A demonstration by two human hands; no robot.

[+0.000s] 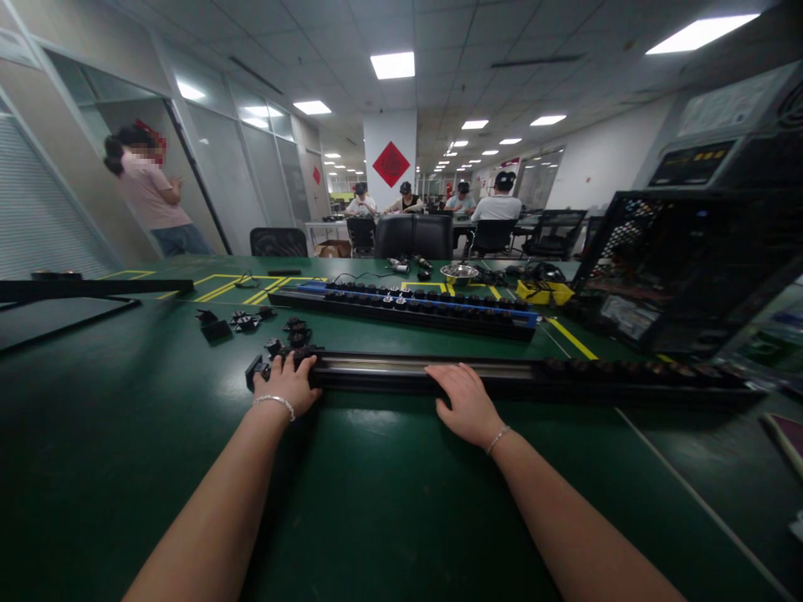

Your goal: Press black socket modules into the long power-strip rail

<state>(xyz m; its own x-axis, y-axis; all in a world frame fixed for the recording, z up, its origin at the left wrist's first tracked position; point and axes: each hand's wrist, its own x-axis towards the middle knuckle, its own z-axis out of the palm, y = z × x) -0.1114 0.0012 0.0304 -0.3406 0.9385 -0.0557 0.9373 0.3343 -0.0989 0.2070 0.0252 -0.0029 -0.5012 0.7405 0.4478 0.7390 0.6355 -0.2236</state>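
A long black rail point(502, 376) with a shiny strip along its top lies across the green table point(125, 435) in front of me. My left hand point(287, 383) is closed near the rail's left end, its fingers curled over small black parts there. My right hand point(464, 401) rests on the rail's middle, fingers bent over its near edge. Small black knob-like parts point(627, 368) sit in a row along the right part of the rail.
A second black-and-blue rail point(407, 305) filled with knobs lies farther back. Loose black parts point(244, 322) are scattered at the left. A black mesh computer case point(677, 267) stands at the right, a yellow tray point(544, 293) and a metal bowl point(459, 271) behind. People sit at a far table; one stands at the left.
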